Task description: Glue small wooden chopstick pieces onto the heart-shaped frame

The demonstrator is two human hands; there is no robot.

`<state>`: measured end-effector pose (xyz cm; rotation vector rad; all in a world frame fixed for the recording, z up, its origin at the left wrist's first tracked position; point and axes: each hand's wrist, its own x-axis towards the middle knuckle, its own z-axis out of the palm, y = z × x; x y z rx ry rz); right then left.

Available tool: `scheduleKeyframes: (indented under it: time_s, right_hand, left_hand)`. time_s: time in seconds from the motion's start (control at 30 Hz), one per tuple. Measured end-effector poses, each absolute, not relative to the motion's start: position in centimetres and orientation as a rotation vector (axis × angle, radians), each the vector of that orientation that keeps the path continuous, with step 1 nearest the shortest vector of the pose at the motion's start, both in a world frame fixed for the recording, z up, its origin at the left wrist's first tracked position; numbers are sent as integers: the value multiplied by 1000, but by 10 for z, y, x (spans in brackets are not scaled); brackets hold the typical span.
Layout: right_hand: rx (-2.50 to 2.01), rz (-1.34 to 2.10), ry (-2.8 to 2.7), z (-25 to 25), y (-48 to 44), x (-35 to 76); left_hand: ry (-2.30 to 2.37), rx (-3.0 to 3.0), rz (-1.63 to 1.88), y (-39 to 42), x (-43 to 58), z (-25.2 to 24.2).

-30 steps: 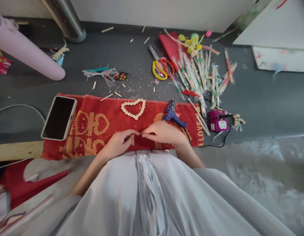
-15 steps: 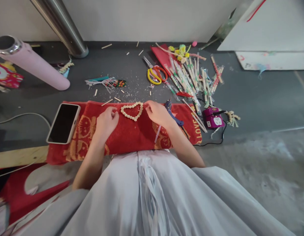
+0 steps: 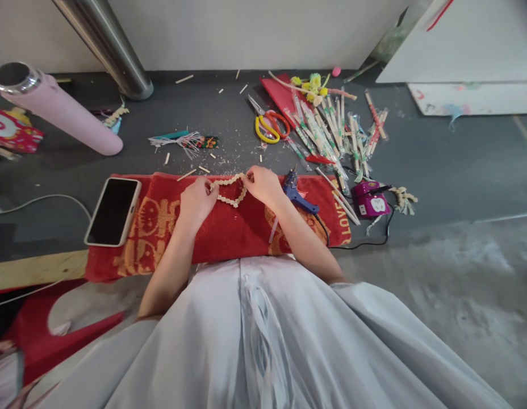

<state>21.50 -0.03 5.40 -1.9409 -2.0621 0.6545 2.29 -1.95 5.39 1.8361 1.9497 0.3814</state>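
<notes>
A pale heart-shaped outline of small pieces (image 3: 233, 200) lies over the red towel (image 3: 246, 238), its point toward me. My left hand (image 3: 198, 200) pinches its left edge between thumb and fingers. On the opposite side, my right hand (image 3: 262, 184) has its fingertips closed on the upper right edge. Just right of my right hand, a blue glue gun (image 3: 298, 199) rests on the towel, with a clear stick (image 3: 273, 230) beside my right forearm.
Behind the towel are yellow-and-orange scissors (image 3: 270, 126), wrapped sticks (image 3: 323, 133) and wood scraps. A phone (image 3: 112, 213) lies at the towel's left end, a pink bottle (image 3: 76, 116) beyond it. A purple box (image 3: 371, 200) and black cord sit right.
Both hands have moved to the heart-shaped outline, my left hand rightward and my right hand slightly leftward, and they now grip its sides.
</notes>
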Motion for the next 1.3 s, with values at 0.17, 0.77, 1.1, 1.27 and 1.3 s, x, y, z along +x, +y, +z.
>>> scheduleKeyframes:
  time_s: [0.17,0.77,1.1,1.27,1.3]
  right_hand:
    - [-1895,873,-1841,54,-1,222]
    - [-1525,1137,-1531,89,-7,237]
    - [-1414,585,-1958,85,-22,247]
    - [-1392,482,-2133,66,-30,252]
    - [-1388,473,-2163,64,-32,252]
  left_hand:
    - [1943,1768,412,-22,21,57]
    - [1785,1780,846,-22,19,81]
    - [1563,1529,953,1,18,70]
    - [1534,1538,910,-9,15,63]
    - [1530,1550,899,-12,14,62]
